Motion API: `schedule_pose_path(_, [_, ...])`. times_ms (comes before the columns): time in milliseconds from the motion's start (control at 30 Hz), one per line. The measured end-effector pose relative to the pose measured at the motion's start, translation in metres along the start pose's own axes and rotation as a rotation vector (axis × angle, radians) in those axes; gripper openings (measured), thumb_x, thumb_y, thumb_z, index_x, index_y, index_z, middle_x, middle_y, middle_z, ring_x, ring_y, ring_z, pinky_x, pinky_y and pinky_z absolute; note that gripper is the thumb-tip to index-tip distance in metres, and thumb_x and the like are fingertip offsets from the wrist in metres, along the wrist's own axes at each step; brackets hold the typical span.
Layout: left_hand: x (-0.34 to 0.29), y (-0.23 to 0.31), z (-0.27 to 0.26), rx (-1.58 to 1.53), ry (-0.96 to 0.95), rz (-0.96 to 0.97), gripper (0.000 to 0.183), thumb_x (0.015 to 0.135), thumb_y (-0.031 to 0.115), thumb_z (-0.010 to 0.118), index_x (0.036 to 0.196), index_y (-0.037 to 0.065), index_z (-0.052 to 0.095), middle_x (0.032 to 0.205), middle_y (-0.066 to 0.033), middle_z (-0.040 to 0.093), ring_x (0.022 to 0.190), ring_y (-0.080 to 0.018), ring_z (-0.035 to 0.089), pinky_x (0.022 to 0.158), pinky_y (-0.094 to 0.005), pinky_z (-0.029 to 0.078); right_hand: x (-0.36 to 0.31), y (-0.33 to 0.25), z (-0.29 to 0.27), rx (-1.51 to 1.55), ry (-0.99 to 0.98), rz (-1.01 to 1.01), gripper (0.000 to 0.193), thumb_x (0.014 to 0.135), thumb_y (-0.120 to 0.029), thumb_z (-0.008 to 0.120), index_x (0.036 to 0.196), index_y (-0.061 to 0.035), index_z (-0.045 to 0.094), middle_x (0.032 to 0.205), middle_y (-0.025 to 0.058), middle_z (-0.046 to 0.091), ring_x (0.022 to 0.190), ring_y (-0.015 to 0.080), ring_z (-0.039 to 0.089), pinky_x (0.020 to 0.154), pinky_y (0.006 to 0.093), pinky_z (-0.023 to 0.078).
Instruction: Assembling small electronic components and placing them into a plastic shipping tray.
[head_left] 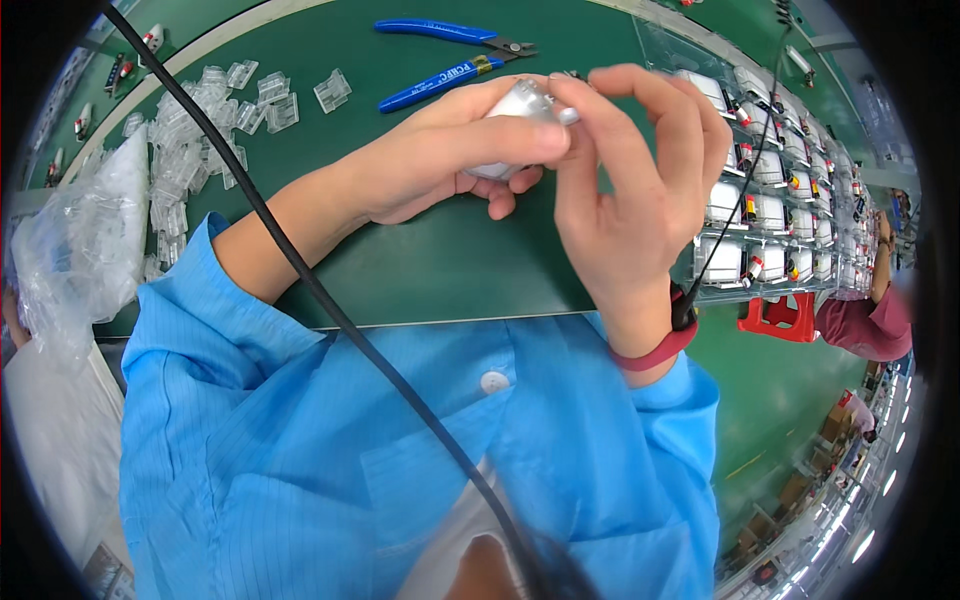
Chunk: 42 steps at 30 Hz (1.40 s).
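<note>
The two hands met over the far part of the tabletop [430, 275], right of the scene's middle, with a small white unit [497, 163] between them, raised above the green surface. The left hand [450, 145] was clamped on its body, thumb laid across the near face and fingers curled beneath. The right hand [640, 190] brought thumb and forefinger to the right end, about a small pale tip [568, 116], its other fingers lifted; whether those two pinched or merely touched could not be told.

The unit looked light and stiff, its smooth shell probably a little slippery. The clear cover [528, 97] at its far end seemed the fragile portion, likely to scratch or crack if squeezed. The broad sides of the body offered the safest hold, leaving the end free for fingertips.

To the right stood a clear tray [722, 294], its compartments filled with rows of similar white units [724, 202], with red, yellow and black bits beside many of them. To the left, a crumpled clear bag [90, 220] lay just beside a heap of transparent plastic pieces [185, 150]; what the bag held could not be made out. Blue-handled cutters [488, 63] rested just beyond the left hand.
</note>
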<state>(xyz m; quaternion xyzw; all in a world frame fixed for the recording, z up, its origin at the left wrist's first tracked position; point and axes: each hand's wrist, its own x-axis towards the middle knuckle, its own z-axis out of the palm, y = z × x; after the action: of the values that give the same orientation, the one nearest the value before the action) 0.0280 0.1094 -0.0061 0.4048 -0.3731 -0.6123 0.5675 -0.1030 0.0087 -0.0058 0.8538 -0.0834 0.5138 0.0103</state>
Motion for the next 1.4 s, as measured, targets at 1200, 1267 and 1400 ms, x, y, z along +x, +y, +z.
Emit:
schedule_pose_path(1200, [0.0,-0.013,0.004,0.731,-0.01,0.331,0.056,0.085,0.005,0.061,0.135,0.005,0.037,0.12,-0.0096,0.053,0.107,-0.0183,0.054,0.09,-0.0297,0.044,-0.002,-0.005,-0.033,0.056,-0.137,-0.058,0.023,0.058,-0.004,0.072,0.078,-0.012,0.064,0.086,-0.0003,0.056,0.091,0.0252,0.046,0.076,0.033,0.04])
schedule_pose_path(1267, [-0.001,-0.013,0.004,0.728,-0.002,0.301,0.054,0.085,0.006,0.061,0.134,0.005,0.038,0.12,-0.0109,0.053,0.109,-0.0186,0.054,0.09,-0.0303,0.044,0.006,-0.004,-0.039,0.09,-0.214,-0.04,0.022,0.06,-0.003,0.071,0.079,-0.0131,0.065,0.087,0.0011,0.054,0.089,0.0243,0.045,0.075,0.0334,0.039])
schedule_pose_path(1400, [0.0,-0.012,0.004,0.71,-0.03,0.235,0.053,0.085,0.007,0.062,0.133,0.004,0.039,0.115,-0.0117,0.057,0.106,-0.0197,0.056,0.089,-0.0313,0.045,0.02,-0.003,-0.048,0.133,-0.385,-0.018,0.019,0.063,-0.002,0.07,0.078,-0.0123,0.064,0.09,0.0039,0.052,0.095,0.0261,0.046,0.08,0.0369,0.038])
